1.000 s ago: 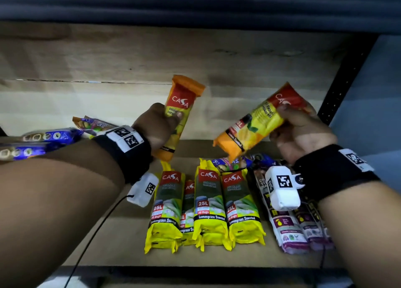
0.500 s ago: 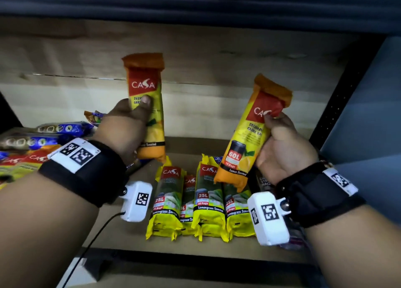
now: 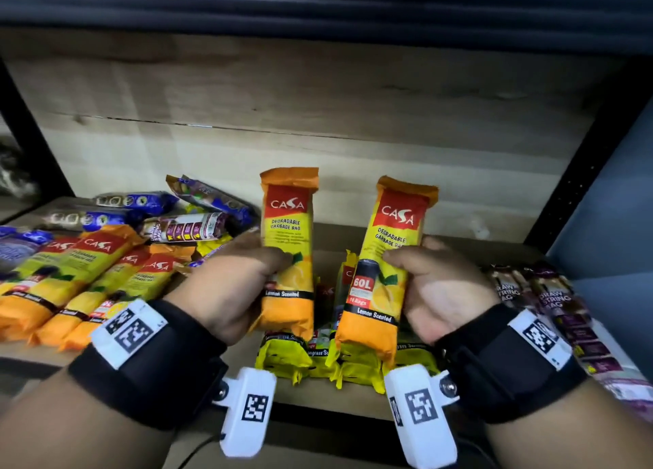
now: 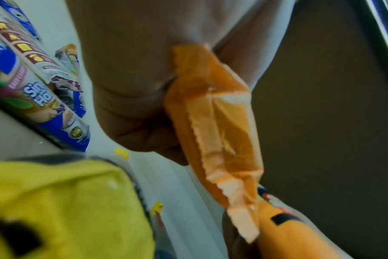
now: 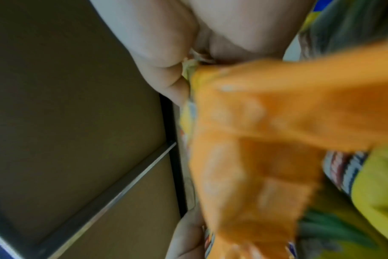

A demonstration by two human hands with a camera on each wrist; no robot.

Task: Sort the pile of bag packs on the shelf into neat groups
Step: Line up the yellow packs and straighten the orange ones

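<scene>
The left hand (image 3: 226,285) has its fingers and thumb curled around an orange and yellow plastic garbage bag pack (image 3: 288,253), held upright above the shelf front. Beside it, apart, the right hand (image 3: 445,288) grips a second orange and yellow pack marked 60L (image 3: 385,274), tilted a little. Under them lie yellow lemongrass packs (image 3: 282,357) on the wooden shelf board (image 3: 470,235). Left are more orange packs (image 3: 74,277), right purple drawstring packs (image 3: 562,302), and farther back blue packs (image 3: 134,201).
</scene>
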